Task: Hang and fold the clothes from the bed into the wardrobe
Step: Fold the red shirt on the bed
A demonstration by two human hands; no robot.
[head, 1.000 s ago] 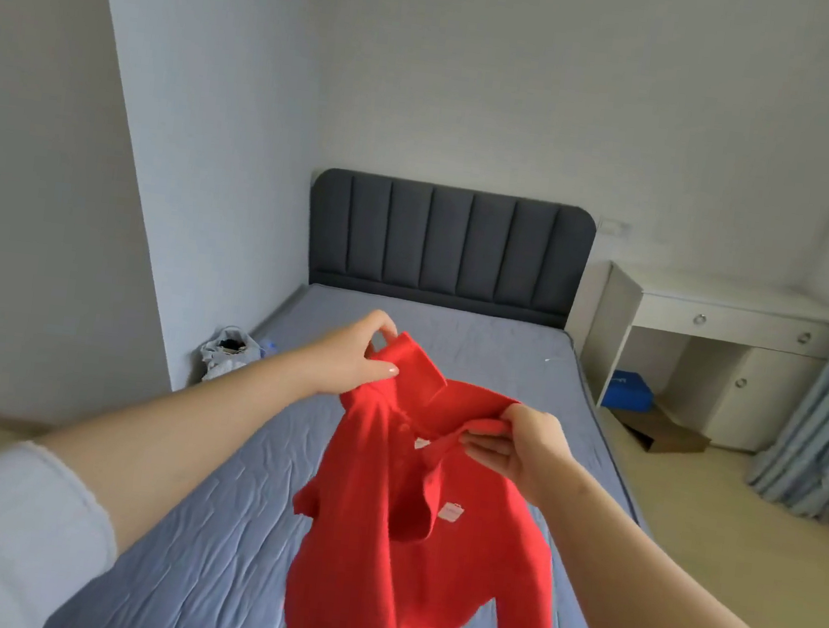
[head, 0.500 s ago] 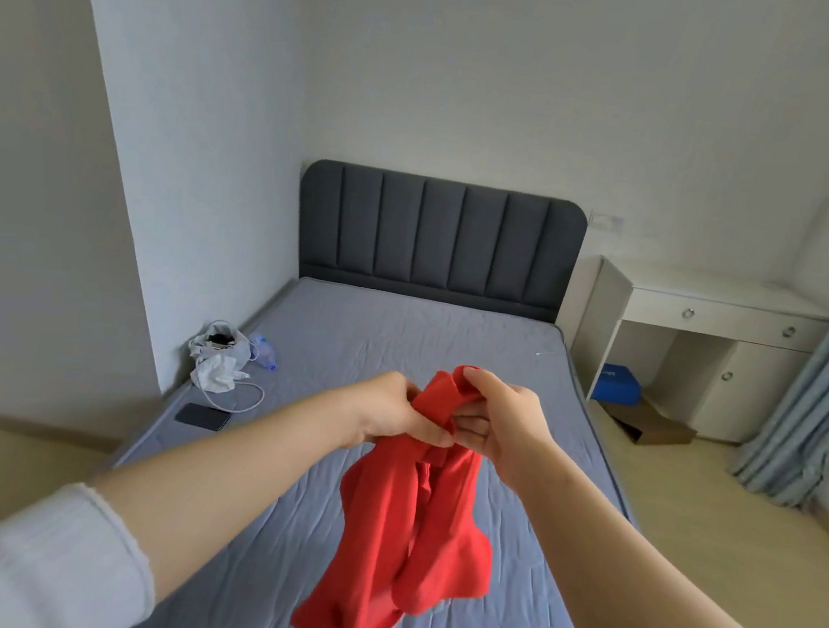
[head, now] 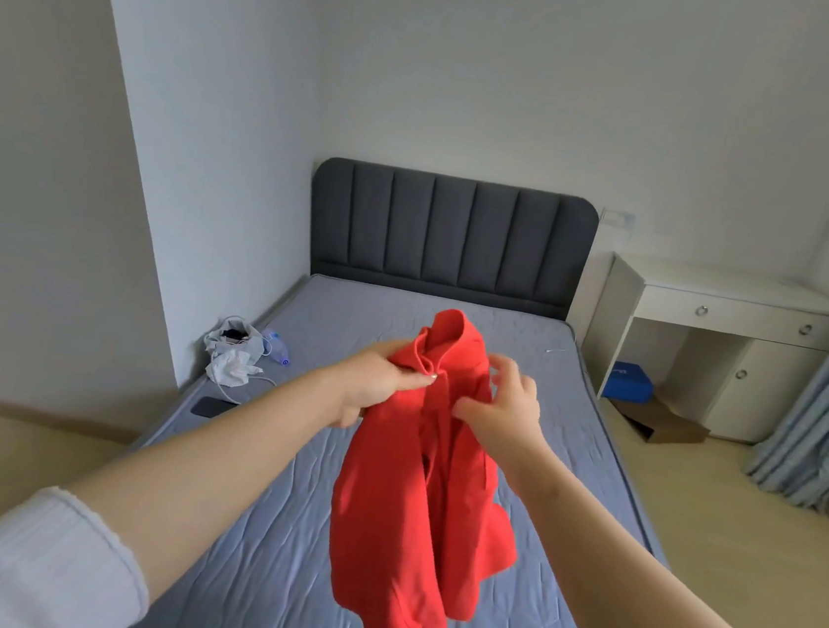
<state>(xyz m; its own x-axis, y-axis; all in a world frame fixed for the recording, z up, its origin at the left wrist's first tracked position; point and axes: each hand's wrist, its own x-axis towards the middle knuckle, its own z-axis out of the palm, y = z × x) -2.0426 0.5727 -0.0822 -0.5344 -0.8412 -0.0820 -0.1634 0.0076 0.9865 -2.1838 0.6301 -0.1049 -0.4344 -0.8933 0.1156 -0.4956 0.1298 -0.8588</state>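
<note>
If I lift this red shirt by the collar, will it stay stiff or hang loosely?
Probably floppy: the red shirt hangs in soft folds below the left hand, which grips it near the collar. Likely light: the cloth looks thin. It would likely crumple, not slide, if pushed across the bed.
</note>
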